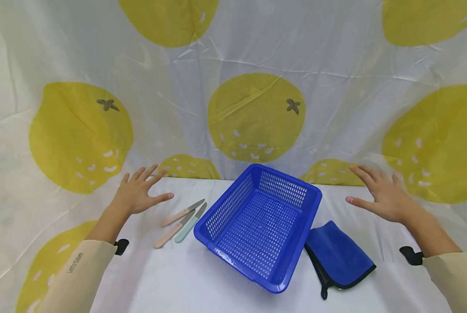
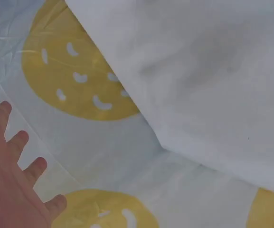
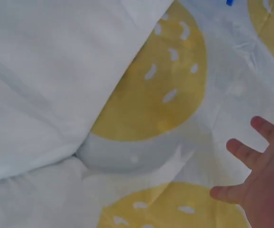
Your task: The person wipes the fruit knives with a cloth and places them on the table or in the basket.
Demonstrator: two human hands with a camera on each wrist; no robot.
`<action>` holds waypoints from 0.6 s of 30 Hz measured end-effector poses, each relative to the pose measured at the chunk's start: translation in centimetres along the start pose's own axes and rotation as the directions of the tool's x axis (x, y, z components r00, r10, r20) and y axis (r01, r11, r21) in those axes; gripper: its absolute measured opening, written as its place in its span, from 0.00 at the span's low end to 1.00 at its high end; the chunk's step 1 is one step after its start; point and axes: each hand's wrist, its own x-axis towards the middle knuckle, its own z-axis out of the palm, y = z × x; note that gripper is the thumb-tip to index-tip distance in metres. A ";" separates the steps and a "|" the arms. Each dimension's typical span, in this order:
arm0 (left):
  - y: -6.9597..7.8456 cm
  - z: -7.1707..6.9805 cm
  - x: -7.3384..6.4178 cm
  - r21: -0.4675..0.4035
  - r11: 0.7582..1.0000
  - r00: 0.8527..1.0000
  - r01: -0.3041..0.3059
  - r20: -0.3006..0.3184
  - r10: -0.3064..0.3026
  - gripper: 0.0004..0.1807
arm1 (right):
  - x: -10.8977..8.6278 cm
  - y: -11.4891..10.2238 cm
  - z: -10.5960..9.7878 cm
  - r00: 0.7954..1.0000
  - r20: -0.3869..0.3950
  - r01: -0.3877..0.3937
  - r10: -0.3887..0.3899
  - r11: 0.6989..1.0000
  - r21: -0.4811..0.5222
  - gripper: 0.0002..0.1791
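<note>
beige-sleeved, the left hand and the right hand are spread wide, holding nothing. three knives near the left seem safest lifted singly by their handles; between the hands sits a blue basket, blue cloth beside it.

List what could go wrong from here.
The left hand could get nicked reaching for the three knives: their blades are bare.
The knives lie bunched, so lifting one may drag another.
The blue basket overlaps the blue cloth in the head view, so moving either might disturb the other.
</note>
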 end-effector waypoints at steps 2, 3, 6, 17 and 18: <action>0.4 0.8 -0.2 -0.025 1.000 1.000 -0.005 -0.008 0.005 0.51 | -0.5 -0.8 0.5 1.000 -0.024 -0.005 0.006 1.000 0.024 0.54; 0.6 1.2 -0.3 -0.039 0.999 1.000 -0.008 -0.017 0.007 0.50 | -0.7 -1.2 0.8 1.000 -0.028 -0.005 0.006 0.999 0.036 0.54; 1.0 2.6 -0.7 -0.091 0.996 0.999 -0.026 -0.046 0.022 0.47 | -1.3 -2.3 1.9 0.999 -0.038 -0.010 0.013 0.998 0.060 0.53; 3.6 5.4 -2.8 -0.198 0.977 0.996 -0.079 -0.060 0.068 0.40 | -2.5 -6.5 6.3 0.988 -0.060 -0.135 0.142 0.986 0.101 0.48; 3.9 5.5 -3.0 -0.201 0.976 0.995 -0.086 -0.060 0.076 0.39 | -2.5 -6.8 6.7 0.986 -0.048 -0.153 0.158 0.983 0.102 0.48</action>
